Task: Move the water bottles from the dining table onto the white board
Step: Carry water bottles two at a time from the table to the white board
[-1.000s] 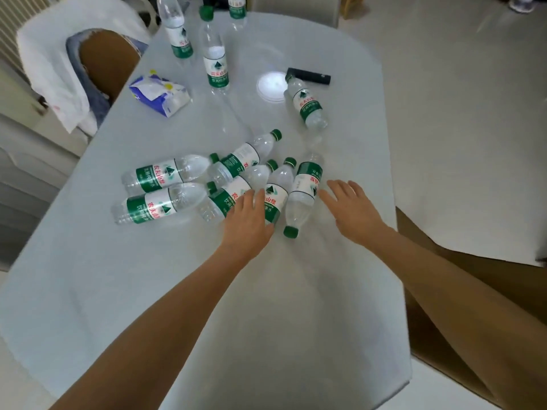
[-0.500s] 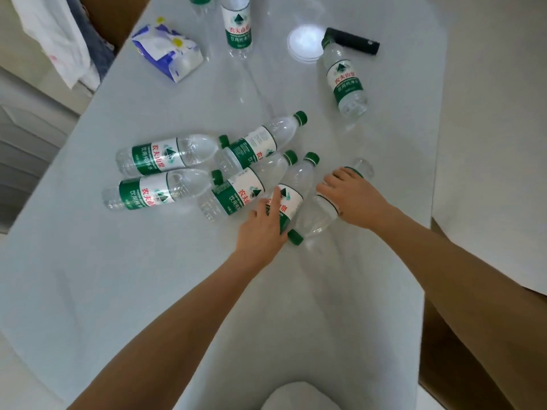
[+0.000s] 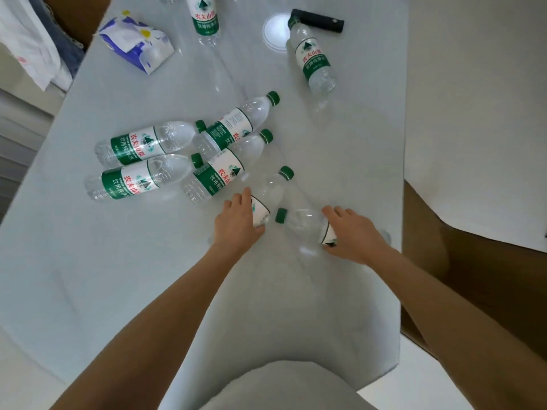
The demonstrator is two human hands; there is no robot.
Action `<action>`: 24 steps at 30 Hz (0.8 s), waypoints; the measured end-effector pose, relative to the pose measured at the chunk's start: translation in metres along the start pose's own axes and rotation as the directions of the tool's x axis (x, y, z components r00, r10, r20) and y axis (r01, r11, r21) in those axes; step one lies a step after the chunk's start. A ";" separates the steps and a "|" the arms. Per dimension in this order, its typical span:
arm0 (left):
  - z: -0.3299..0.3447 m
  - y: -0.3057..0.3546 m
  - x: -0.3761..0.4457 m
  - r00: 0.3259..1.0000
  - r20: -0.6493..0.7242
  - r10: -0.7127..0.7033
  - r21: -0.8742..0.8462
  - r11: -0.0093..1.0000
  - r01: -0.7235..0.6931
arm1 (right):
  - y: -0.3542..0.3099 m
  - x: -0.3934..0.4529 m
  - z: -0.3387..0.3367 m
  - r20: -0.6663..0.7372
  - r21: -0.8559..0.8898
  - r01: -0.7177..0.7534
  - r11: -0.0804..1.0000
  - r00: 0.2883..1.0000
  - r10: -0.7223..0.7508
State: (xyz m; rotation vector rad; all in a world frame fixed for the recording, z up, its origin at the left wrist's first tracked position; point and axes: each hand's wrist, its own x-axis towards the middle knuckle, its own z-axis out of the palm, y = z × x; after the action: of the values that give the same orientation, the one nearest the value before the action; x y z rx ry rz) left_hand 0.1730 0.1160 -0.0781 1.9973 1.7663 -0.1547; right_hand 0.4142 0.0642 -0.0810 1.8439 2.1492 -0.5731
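Observation:
Several clear water bottles with green caps and green-white labels lie on the pale dining table [image 3: 118,276]. My left hand [image 3: 236,224] is closed around the lower half of one bottle [image 3: 273,189] whose cap points away from me. My right hand [image 3: 353,233] grips a second bottle [image 3: 302,221] lying crosswise, cap to the left. Left of my hands lies a cluster of bottles [image 3: 142,161]. One bottle [image 3: 313,59] lies apart at the far right, another [image 3: 205,17] stands at the far edge. The white board [image 3: 473,113] is to the right, below table level.
A blue-and-white tissue pack [image 3: 136,44] lies at the far left of the table. A black cylindrical object [image 3: 321,22] and a round white disc [image 3: 275,31] sit at the far middle. A brown surface [image 3: 473,276] shows under the white board. A chair back [image 3: 284,386] is below me.
Both hands went from resting flat beside the bottles to gripping one each. The right bottle has swung crosswise and both have been pulled nearer to me. The camera has tilted down.

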 end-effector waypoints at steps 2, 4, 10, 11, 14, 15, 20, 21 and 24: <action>0.005 -0.001 -0.003 0.998 -0.059 0.003 0.032 0.999 -0.001 | -0.010 -0.011 0.008 -0.050 0.075 -0.106 0.992 0.993 0.109; 0.008 -0.002 -0.006 0.996 -0.088 0.022 0.057 0.998 -0.017 | -0.020 -0.016 0.012 -0.070 0.192 -0.212 0.958 0.971 0.229; 0.002 -0.007 -0.024 0.998 0.009 -0.067 -0.191 0.979 0.067 | -0.035 -0.020 0.011 0.281 0.881 -0.422 0.214 0.830 0.482; 0.000 -0.007 -0.029 0.995 0.021 -0.099 -0.269 0.958 0.101 | -0.037 -0.023 0.008 0.351 0.913 -0.407 0.023 0.813 0.464; -0.008 0.000 -0.044 0.986 0.041 -0.159 -0.595 0.789 0.152 | -0.043 -0.030 -0.001 0.400 0.912 -0.320 -0.257 0.831 0.386; -0.011 0.004 -0.049 0.986 0.051 -0.161 -0.714 0.684 0.148 | -0.045 -0.034 -0.003 0.376 0.917 -0.283 -0.282 0.849 0.370; -0.029 0.015 -0.079 0.982 0.156 -0.108 -0.940 0.289 0.182 | -0.065 -0.066 -0.008 0.284 0.925 -0.159 -0.344 0.893 0.350; -0.030 0.015 -0.085 0.982 0.172 -0.074 -0.944 0.272 0.186 | -0.071 -0.077 -0.007 0.282 0.922 -0.147 -0.357 0.889 0.361; -0.026 0.011 -0.107 0.979 0.199 0.039 -0.933 0.314 0.177 | -0.092 -0.116 0.005 0.278 0.917 -0.100 -0.385 0.854 0.441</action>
State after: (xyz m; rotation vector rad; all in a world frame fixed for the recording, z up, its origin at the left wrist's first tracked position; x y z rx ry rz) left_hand 0.1603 0.0285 -0.0114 0.9392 1.2636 0.5703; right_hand 0.3431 -0.0513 -0.0232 3.0103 0.4703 -2.7561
